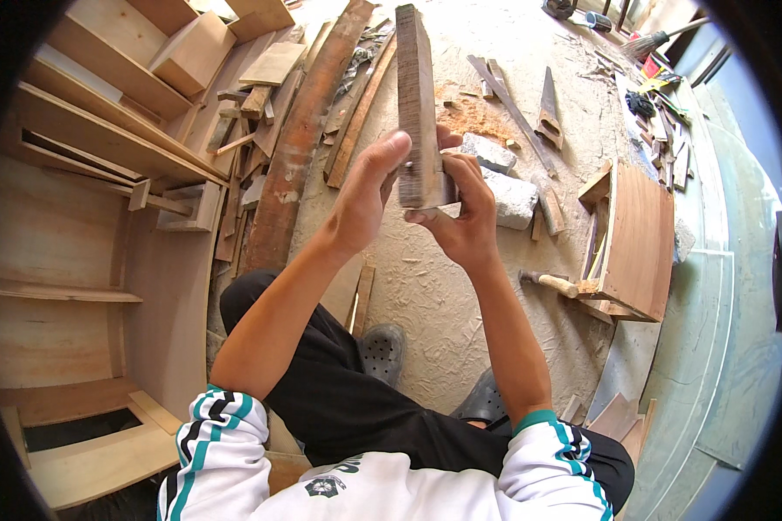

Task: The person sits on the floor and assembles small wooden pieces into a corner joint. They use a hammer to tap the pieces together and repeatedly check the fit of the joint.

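A thick, narrow wooden board (415, 104) is held up in front of me, its long end pointing away and its near end between my hands. My left hand (365, 187) presses along its left side, with the thumb on the edge and the other fingers hidden behind. At the near end, my right hand (467, 217) grips the right side, thumb against the bottom edge and fingers curled round. A small darker piece seems to sit by the right fingers; I cannot tell whether it is joined to the board.
Plywood cabinets (169, 286) line the left, beside a long reddish-brown beam (300, 148) and wood scraps. Ahead on the dusty floor lie a handsaw (549, 108) and pale rough blocks (508, 195). A hammer (552, 282) rests by a wooden box (636, 243); glass sheets (704, 347) lie at right.
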### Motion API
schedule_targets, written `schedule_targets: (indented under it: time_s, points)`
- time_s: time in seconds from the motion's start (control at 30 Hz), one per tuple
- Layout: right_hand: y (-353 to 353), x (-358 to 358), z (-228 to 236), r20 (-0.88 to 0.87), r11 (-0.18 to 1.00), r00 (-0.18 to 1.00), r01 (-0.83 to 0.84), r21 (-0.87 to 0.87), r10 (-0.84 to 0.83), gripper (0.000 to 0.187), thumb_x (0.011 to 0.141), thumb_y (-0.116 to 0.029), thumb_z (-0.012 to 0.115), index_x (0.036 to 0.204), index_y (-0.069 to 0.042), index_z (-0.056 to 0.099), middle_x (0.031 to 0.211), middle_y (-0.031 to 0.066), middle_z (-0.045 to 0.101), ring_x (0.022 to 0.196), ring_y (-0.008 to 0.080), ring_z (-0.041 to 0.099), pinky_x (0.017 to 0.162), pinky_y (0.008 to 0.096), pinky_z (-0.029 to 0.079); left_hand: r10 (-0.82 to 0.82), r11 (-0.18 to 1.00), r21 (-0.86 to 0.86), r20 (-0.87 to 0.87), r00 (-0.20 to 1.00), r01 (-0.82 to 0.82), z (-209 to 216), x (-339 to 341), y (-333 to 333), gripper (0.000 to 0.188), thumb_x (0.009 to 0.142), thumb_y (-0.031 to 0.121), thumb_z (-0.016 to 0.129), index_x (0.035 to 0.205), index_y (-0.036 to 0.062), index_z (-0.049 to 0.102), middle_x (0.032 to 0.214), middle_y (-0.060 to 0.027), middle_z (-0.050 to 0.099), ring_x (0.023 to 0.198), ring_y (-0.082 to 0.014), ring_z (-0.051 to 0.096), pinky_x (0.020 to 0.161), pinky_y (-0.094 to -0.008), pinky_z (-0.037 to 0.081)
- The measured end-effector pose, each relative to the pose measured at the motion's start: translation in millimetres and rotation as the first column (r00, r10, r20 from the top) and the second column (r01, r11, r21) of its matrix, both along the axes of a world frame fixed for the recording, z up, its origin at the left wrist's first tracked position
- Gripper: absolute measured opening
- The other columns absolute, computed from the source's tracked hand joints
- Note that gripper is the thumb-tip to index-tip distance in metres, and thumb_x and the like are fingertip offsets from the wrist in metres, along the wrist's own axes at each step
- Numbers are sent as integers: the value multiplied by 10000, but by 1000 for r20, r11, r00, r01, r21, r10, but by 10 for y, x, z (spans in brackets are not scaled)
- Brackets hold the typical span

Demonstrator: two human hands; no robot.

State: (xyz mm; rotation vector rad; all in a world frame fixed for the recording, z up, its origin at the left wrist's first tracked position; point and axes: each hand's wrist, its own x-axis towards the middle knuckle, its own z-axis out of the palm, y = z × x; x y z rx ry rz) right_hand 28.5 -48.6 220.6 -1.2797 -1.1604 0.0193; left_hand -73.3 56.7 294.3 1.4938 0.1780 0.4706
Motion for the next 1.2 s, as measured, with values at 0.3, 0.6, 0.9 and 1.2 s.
schedule_targets:
  time_s: [0.3,0.6,0.9,1.2]
  points:
    - [-21,-63,135,449,884,809,460,-85,-379,655,594,-360,904,1115,-59,647,961,39,636,974,241,554,878,385,375,221,974,139,-376,900,-181,109,-53,180,542,1003,451,531,1169,-53,642,1077,-154,693,952,-166,683,879,-290,554]
    - [-21,13,64,496,847,750,529,-53,-437,619,624,-355,889,1112,-68,639,898,26,599,921,234,525,817,397,364,227,942,327,-446,866,-78,177,-119,201,428,802,291,829,1024,-59,722,858,-103,731,760,-115,668,695,-254,525]
    - [13,52,-80,437,856,784,513,-56,-442,555,624,-273,880,1074,-41,651,885,52,623,887,253,551,796,384,410,429,770,618,-317,846,-159,21,-28,37,385,846,263,802,1043,-51,699,828,-63,715,660,-90,627,596,-245,514]
    - [113,16,-196,192,848,833,530,-6,-519,517,608,-198,866,1043,-13,656,856,67,629,865,263,553,776,394,418,442,864,308,-84,893,-399,-178,83,-265,321,886,264,769,1028,-17,708,812,-54,714,720,-75,638,604,-226,497]
